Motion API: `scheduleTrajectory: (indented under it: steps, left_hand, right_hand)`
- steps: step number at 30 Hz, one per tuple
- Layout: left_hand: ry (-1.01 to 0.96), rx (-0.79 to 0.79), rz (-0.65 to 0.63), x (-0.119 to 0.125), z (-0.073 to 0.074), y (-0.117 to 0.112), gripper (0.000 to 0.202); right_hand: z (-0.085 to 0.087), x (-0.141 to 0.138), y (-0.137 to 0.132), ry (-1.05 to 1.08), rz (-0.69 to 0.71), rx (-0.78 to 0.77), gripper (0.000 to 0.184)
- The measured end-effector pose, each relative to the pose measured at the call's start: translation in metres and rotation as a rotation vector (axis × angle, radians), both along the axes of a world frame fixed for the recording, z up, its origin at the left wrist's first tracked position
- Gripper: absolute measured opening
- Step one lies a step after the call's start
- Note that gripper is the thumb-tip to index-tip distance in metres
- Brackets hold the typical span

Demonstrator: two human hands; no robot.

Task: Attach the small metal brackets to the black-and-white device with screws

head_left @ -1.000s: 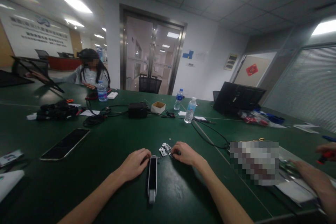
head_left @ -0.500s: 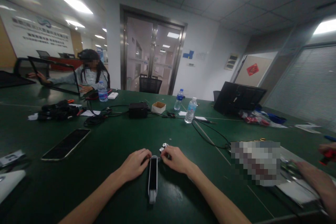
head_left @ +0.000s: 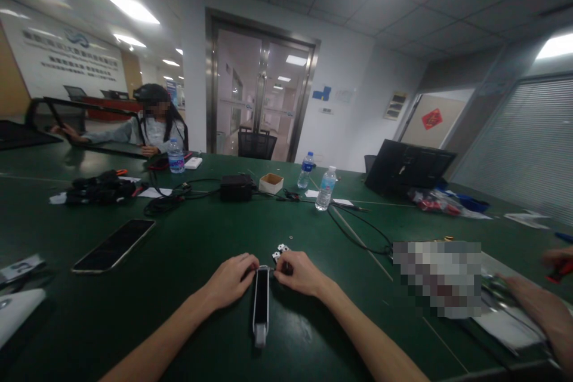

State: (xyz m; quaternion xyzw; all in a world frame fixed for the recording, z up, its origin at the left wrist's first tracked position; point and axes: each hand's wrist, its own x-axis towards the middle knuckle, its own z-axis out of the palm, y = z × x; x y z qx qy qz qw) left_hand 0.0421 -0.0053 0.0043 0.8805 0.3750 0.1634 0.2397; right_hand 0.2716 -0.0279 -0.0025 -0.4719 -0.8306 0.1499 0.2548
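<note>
A slim, long device (head_left: 261, 301) with a white frame and a black inner face lies on the green table, pointing away from me. My left hand (head_left: 235, 277) is closed at its far left edge, thumb and fingertips against the frame. At the far right corner, my right hand (head_left: 299, 271) is pinched with the fingertips close to the frame. What sits between those fingertips is hidden. Small white parts with black spots (head_left: 280, 249) lie just beyond the right fingers. A tiny ring-like piece (head_left: 290, 237) rests farther out on the table.
A phone (head_left: 114, 246) lies to the left. Farther back stand a black box (head_left: 237, 187), an open carton (head_left: 271, 183) and water bottles (head_left: 325, 189), with cables between. A co-worker's hand (head_left: 532, 304) is at the right; another person (head_left: 156, 119) handles a black frame (head_left: 96, 146).
My hands and the device stay almost still. Across the table, the other person's black frame has shifted slightly, with a hand now gripping its near side.
</note>
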Motion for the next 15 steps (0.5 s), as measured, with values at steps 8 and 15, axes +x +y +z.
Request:
scheduleTrajectory:
  steps: [8, 15]
  left_hand:
    - [-0.007, 0.039, -0.011, 0.0003, -0.0018, 0.0006, 0.019]
    - [-0.014, 0.035, -0.012, -0.0003, -0.0017, 0.0003, 0.019]
  right_hand:
    - [-0.0026, 0.0009, 0.0013, 0.018, 0.014, 0.049, 0.006]
    - [-0.0056, 0.0016, 0.0025, 0.045, 0.022, 0.071, 0.008]
